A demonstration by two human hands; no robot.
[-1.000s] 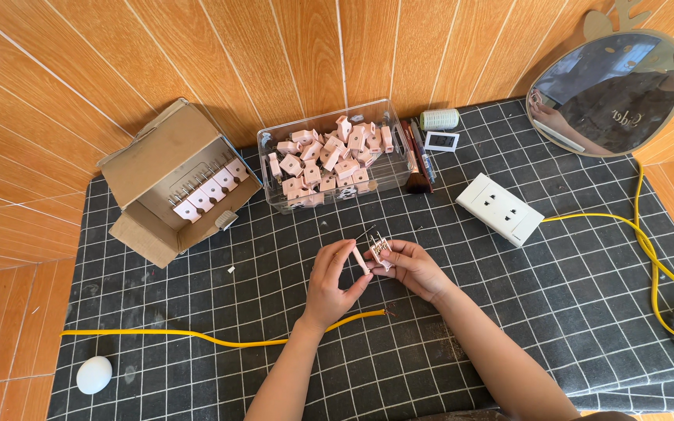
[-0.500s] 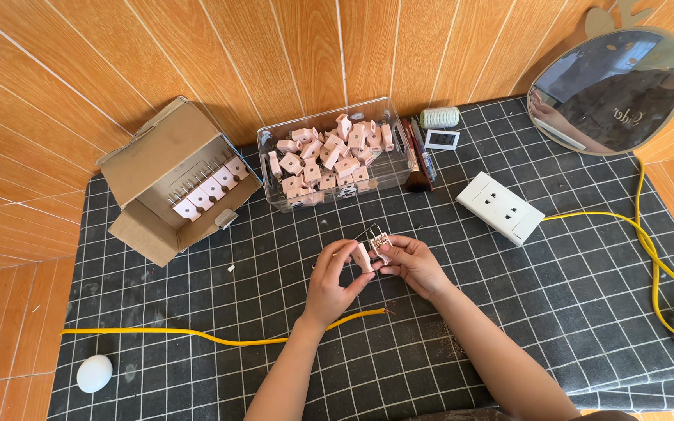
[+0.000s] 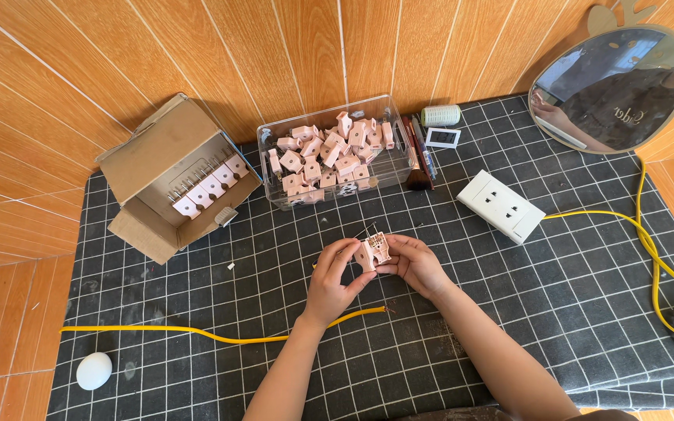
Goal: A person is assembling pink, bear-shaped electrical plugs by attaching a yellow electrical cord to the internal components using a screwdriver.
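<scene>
1. Pink plug part (image 3: 373, 251) is what I see pinched between both hands, held just above the middle of the table (image 3: 555, 312), which is covered with a dark grid-patterned cloth.
2. My left hand (image 3: 334, 281) has its fingers (image 3: 340, 251) closed on the left side of the part, thumb below and fingertips above.
3. My right hand (image 3: 415, 263) has its fingers closed on the right side of the same part, so both hands grip it together.
4. Thin metal prongs stick up from the top of the part; I cannot tell how many.
5. A clear plastic box (image 3: 335, 153) full of similar pink pieces sits toward the far edge of the table, straight beyond the hands.
6. An open cardboard box (image 3: 167, 173) lies at the far left corner, with a row of white pieces with metal prongs inside it.
7. A white socket block (image 3: 501, 206) lies to the right of the hands, well apart from them, with a yellow cable (image 3: 649, 249) running off toward the right edge.
8. Another yellow wire (image 3: 212, 335) runs along the near left part of the table, its bare end just below my left wrist.
9. A white egg-shaped object (image 3: 94, 370) sits at the near left corner.
10. A round mirror (image 3: 614, 87) leans at the far right corner.
</scene>
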